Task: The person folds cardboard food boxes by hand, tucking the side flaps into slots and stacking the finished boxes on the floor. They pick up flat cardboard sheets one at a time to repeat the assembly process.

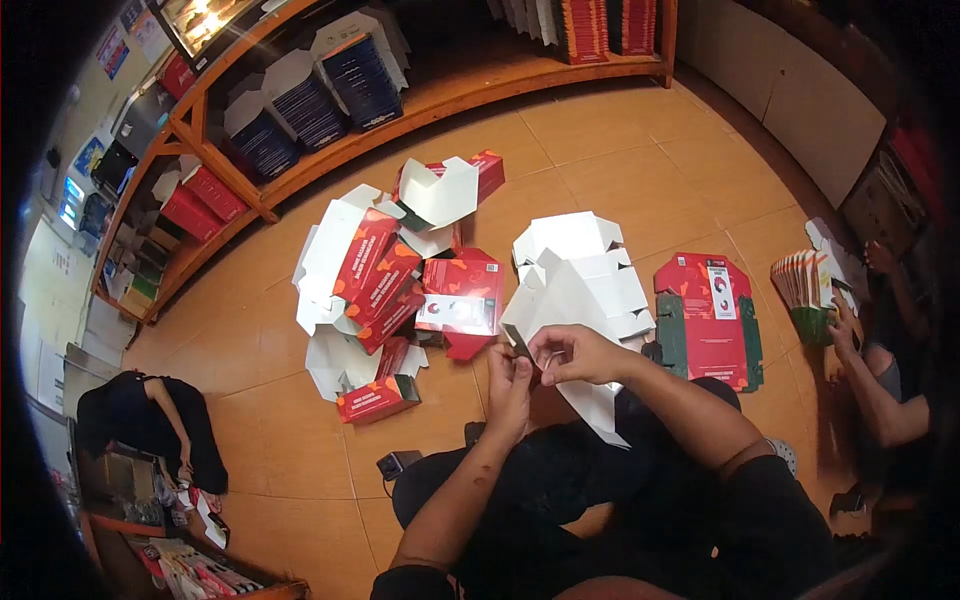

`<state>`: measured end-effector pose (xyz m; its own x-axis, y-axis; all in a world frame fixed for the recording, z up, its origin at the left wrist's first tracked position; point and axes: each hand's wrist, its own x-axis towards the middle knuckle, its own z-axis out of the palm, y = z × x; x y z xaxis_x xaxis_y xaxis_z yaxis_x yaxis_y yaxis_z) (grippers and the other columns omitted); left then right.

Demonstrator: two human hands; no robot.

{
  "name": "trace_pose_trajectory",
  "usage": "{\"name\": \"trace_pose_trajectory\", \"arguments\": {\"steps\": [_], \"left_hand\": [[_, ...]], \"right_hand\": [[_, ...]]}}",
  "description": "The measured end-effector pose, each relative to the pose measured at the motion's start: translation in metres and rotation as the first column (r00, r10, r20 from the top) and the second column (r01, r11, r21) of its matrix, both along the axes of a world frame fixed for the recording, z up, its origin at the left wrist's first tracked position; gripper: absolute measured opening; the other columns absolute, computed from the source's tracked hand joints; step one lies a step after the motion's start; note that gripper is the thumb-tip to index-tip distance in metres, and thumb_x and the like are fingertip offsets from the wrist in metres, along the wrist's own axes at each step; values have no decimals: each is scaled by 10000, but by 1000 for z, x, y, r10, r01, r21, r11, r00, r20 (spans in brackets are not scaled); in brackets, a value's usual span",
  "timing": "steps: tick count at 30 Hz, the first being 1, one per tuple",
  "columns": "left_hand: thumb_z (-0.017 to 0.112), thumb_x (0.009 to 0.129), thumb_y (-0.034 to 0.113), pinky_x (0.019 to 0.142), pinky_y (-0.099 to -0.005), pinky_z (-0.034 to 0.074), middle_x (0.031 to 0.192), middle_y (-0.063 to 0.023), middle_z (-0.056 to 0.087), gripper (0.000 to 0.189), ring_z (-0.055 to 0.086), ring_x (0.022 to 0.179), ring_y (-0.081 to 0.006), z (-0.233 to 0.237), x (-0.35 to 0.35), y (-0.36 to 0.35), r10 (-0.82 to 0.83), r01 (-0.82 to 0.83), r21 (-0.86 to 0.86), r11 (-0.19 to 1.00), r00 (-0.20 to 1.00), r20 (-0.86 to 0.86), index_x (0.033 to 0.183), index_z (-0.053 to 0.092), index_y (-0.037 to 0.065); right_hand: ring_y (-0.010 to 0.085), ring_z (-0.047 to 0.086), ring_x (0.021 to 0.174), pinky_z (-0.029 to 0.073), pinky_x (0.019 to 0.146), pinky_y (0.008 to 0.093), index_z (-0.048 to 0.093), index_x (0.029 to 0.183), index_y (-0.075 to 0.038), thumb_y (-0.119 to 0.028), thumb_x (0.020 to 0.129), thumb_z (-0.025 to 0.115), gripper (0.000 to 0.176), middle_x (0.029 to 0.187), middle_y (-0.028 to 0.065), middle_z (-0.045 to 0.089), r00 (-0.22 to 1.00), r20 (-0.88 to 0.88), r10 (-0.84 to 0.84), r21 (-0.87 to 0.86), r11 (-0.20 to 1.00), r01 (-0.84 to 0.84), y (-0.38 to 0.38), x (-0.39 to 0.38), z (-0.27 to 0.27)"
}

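A cardboard box blank (563, 301), white on the side facing me, stands tilted between my hands above my lap. My left hand (510, 398) is closed on its near left corner, thumb up against a narrow dark-edged flap. My right hand (580, 355) pinches the same corner area from the right, its fingers bent and close to the left thumb. Just beyond the held blank lie several flat white-side-up blanks (570, 236) on the floor. A red printed blank (460, 300) lies to the left of my hands.
Partly folded red and white boxes (375, 265) are heaped at left. A flat red and green blank (710, 320) lies at right. Another person's hand (843, 325) holds a bundle of blanks (800, 285). A person (160, 430) bends at far left. Wooden shelving (440, 118) runs behind.
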<state>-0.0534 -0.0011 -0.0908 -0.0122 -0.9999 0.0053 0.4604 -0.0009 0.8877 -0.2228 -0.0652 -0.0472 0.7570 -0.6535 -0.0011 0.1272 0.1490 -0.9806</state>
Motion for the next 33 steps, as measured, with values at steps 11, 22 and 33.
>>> {"name": "trace_pose_trajectory", "arguments": {"steps": [11, 22, 33], "left_hand": [[457, 1016, 177, 841, -315, 508, 986, -68, 613, 276, 601, 991, -137, 24, -2, -6, 164, -172, 194, 966, 985, 59, 1229, 514, 12], [550, 989, 301, 1062, -611, 328, 1541, -167, 220, 681, 306, 1397, -360, 12, -12, -29, 192, -256, 402, 879, 962, 193, 1498, 140, 114], [669, 905, 215, 611, -357, 519, 786, -98, 678, 228, 656, 702, -211, 51, 40, -21, 94, 241, -166, 956, 285, 954, 981, 646, 2]], "right_hand": [[53, 529, 698, 444, 624, 240, 622, 871, -28, -200, 941, 610, 186, 751, -9, 596, 911, -185, -368, -174, 925, 338, -20, -24, 11], [158, 641, 794, 491, 801, 330, 633, 1025, -33, -67, 921, 592, 117, 825, 87, 659, 270, 220, -937, -496, 131, 859, -15, -88, 97], [290, 413, 1332, 316, 1108, 440, 597, 974, -76, -101, 927, 600, 53, 1361, 88, 500, 877, -31, -479, -634, 688, 353, -35, -51, 38]]}}
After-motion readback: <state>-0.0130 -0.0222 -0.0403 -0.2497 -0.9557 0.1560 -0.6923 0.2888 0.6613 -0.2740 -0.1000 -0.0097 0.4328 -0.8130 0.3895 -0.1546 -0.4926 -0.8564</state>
